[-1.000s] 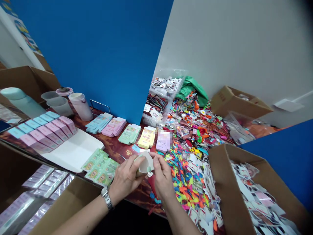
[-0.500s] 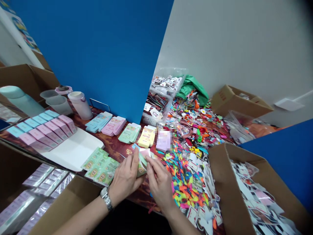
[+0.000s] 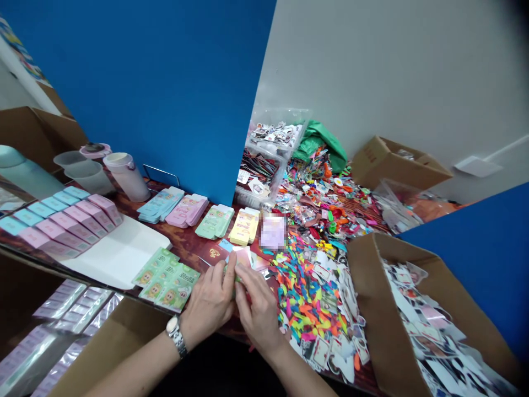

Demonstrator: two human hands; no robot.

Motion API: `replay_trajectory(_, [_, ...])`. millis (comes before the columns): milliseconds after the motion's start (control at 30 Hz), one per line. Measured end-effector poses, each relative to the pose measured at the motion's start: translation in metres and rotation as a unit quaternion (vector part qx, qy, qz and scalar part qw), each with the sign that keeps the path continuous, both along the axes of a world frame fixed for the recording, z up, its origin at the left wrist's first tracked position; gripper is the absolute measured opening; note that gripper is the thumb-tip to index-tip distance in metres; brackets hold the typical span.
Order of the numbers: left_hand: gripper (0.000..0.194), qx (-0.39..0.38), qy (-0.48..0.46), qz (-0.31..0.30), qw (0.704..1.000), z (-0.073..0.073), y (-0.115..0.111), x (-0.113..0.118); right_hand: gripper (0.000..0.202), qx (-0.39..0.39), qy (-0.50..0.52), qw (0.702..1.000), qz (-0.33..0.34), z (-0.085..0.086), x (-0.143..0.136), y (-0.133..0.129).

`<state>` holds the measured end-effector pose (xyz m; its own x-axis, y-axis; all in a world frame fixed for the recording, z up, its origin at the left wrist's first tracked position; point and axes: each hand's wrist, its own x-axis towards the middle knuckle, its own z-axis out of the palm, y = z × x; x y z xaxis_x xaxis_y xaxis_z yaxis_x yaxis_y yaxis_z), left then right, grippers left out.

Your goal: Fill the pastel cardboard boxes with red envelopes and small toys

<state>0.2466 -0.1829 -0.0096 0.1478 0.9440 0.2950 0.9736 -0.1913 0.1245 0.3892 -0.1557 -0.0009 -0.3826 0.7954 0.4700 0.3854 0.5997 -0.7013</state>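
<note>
My left hand (image 3: 211, 292) and my right hand (image 3: 257, 300) meet over the table's front edge, fingers closed around a small green carton (image 3: 237, 279). Only a sliver of it shows between the fingertips. Beside my left hand lie several green printed packets (image 3: 167, 280), partly on a white board (image 3: 124, 248). Just beyond the fingers are a dark red booklet (image 3: 212, 252) and some pale papers (image 3: 243, 256). Farther back runs a row of flat cartons in stacks: blue (image 3: 161, 204), pink (image 3: 187, 210), green (image 3: 215, 221), yellow (image 3: 244, 226) and a blurred purple one (image 3: 273, 231).
Upright blue and pink boxes (image 3: 72, 220) stand on the board's left, near cups (image 3: 88, 176) and bottles (image 3: 127, 177). Colourful small pieces (image 3: 309, 292) spread at right, beside an open cardboard box (image 3: 372, 303). A blue partition (image 3: 165, 82) rises behind.
My right fingers have moved in against the left hand, covering most of the green carton, which showed an open flap before. The view has shifted slightly.
</note>
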Motion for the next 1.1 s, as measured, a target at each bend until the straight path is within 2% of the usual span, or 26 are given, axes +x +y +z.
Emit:
replay_trajectory(67, [0.084, 0.012, -0.018, -0.028, 0.999, 0.004, 0.000, -0.005, 0.035, -0.079, 0.040, 0.996, -0.019, -0.005, 0.005, 0.006])
replay_trajectory(133, [0.093, 0.054, -0.068, -0.062, 0.994, 0.006, 0.001, -0.011, 0.032, -0.180, 0.130, 0.972, -0.081, -0.014, 0.010, 0.013])
replay_trajectory(233, [0.110, 0.082, -0.220, -0.095, 0.967, 0.002, -0.001, -0.015, 0.039, -0.325, 0.308, 0.881, -0.152, -0.026, 0.009, 0.014])
replay_trajectory(300, [0.111, 0.029, -0.323, -0.109, 0.940, -0.005, -0.003, -0.012, 0.043, -0.397, 0.365, 0.832, -0.128, -0.028, 0.003, 0.005])
replay_trajectory(367, [0.097, -0.039, -0.390, -0.111, 0.913, -0.013, -0.005, -0.007, 0.041, -0.432, 0.355, 0.826, -0.076, -0.027, -0.002, -0.006])
replay_trajectory(400, [0.088, -0.058, -0.408, -0.107, 0.905, -0.016, -0.006, -0.005, 0.040, -0.433, 0.331, 0.837, -0.056, -0.026, -0.001, -0.010])
replay_trajectory(467, [0.074, -0.071, -0.420, -0.095, 0.900, -0.020, -0.006, -0.004, 0.038, -0.397, 0.234, 0.887, -0.032, -0.025, 0.010, -0.013])
replay_trajectory(533, [0.070, -0.068, -0.415, -0.083, 0.904, -0.022, -0.005, -0.007, 0.038, -0.316, 0.063, 0.946, -0.035, -0.027, 0.031, -0.006])
replay_trajectory(567, [0.069, -0.069, -0.413, -0.077, 0.905, -0.022, -0.003, -0.008, 0.038, -0.266, -0.042, 0.962, -0.045, -0.029, 0.043, -0.001])
replay_trajectory(600, [0.069, -0.074, -0.414, -0.069, 0.905, -0.022, -0.003, -0.009, 0.041, -0.225, -0.142, 0.962, -0.057, -0.032, 0.053, 0.005])
replay_trajectory(633, [0.069, -0.080, -0.417, -0.061, 0.903, -0.022, -0.002, -0.010, 0.046, -0.195, -0.233, 0.950, -0.068, -0.035, 0.062, 0.009])
replay_trajectory(733, [0.068, -0.098, -0.420, -0.042, 0.901, -0.022, -0.001, -0.007, 0.064, -0.176, -0.400, 0.895, -0.085, -0.046, 0.074, 0.018])
replay_trajectory(800, [0.068, -0.108, -0.414, -0.040, 0.903, -0.022, -0.002, -0.005, 0.067, -0.177, -0.439, 0.875, -0.098, -0.052, 0.073, 0.018])
replay_trajectory(900, [0.070, -0.119, -0.411, -0.037, 0.903, -0.020, -0.003, -0.006, 0.068, -0.175, -0.456, 0.864, -0.119, -0.056, 0.074, 0.019])
replay_trajectory(1000, [0.075, -0.134, -0.414, -0.038, 0.899, -0.019, -0.004, -0.010, 0.071, -0.169, -0.459, 0.864, -0.119, -0.057, 0.079, 0.020])
replay_trajectory(1100, [0.079, -0.152, -0.419, -0.059, 0.893, -0.019, -0.005, -0.012, 0.065, -0.159, -0.448, 0.873, -0.111, -0.057, 0.084, 0.020])
